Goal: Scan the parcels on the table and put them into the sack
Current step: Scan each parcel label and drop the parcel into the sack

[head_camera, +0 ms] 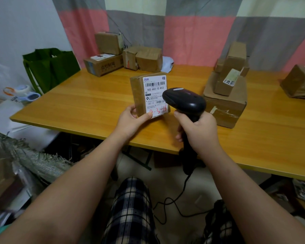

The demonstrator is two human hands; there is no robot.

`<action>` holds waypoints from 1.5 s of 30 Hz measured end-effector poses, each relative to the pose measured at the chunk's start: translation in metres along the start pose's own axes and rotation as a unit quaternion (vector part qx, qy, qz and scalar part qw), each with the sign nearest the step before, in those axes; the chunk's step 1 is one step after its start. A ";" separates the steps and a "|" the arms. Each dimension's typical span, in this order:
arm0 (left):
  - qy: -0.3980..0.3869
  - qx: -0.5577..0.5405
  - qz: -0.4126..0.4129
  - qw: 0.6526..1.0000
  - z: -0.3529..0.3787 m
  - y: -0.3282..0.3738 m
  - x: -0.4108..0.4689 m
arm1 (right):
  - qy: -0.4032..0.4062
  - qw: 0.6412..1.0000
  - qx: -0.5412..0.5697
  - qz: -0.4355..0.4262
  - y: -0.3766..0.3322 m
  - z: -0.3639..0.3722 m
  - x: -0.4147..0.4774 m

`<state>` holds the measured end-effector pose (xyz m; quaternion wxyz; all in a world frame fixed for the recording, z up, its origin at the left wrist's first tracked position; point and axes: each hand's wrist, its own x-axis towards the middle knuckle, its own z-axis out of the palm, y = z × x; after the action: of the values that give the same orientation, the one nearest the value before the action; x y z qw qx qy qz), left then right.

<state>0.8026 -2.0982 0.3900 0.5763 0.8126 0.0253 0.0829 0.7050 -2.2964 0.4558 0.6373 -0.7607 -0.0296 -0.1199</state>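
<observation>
One long wooden counter (88, 103) fills the middle of my feed, with a pink, grey and cream checked curtain (192, 32) hanging behind it. Off its left end, low down, I see a grey woven sack (35, 161) with a frayed rim. Farther back, a green bag (49, 67) stands open by the wall.

On the right half of the counter sits a big cardboard box (225, 106), with a smaller box (231, 71) lying tilted on top of it. Another brown box (299, 81) sits at the far right edge of my view. At the back left, a cluster of boxes (148, 59) is pushed up near the curtain, one stacked on another.

Near the front edge, the parcel (139, 95) being handled stands upright with its white label (155, 90) facing me. I cannot tell whether its lower end touches the counter. The left hand (130, 120) grips that lower end, thumb across the front and fingers curled behind. The right hand (199, 131) is wrapped tight round the handle of a black scanner (185, 101). The scanner's head sits just in front of the label's right side and covers part of it. A black cable (174, 205) trails from the handle down to the floor.
</observation>
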 end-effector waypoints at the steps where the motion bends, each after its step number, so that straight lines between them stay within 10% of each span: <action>1: 0.000 0.000 0.001 1.000 0.000 0.000 0.000 | 0.000 1.000 0.000 0.002 0.000 0.000 0.000; 15: 0.050 -0.046 -0.009 0.998 -0.030 0.017 -0.053 | -0.048 0.997 0.059 -0.010 -0.007 0.019 -0.017; 24: 0.268 -0.076 -0.006 0.960 -0.143 -0.014 -0.183 | -0.241 0.967 0.078 -0.027 -0.015 0.125 -0.059; 31: 0.422 0.128 -0.097 0.892 -0.246 -0.083 -0.269 | -0.331 0.940 0.022 -0.084 -0.001 0.218 -0.102; 42: 0.306 0.374 -0.167 0.859 -0.282 -0.127 -0.301 | -0.457 0.855 -0.225 -0.099 0.045 0.257 -0.114; 45: 0.236 0.391 -0.173 0.873 -0.276 -0.126 -0.300 | -0.400 0.888 -0.208 -0.093 0.055 0.243 -0.112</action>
<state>0.4690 -1.8393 0.3289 0.1939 0.9103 0.3314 0.1544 0.6420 -2.0572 0.3399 0.3851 -0.8528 -0.3271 0.1320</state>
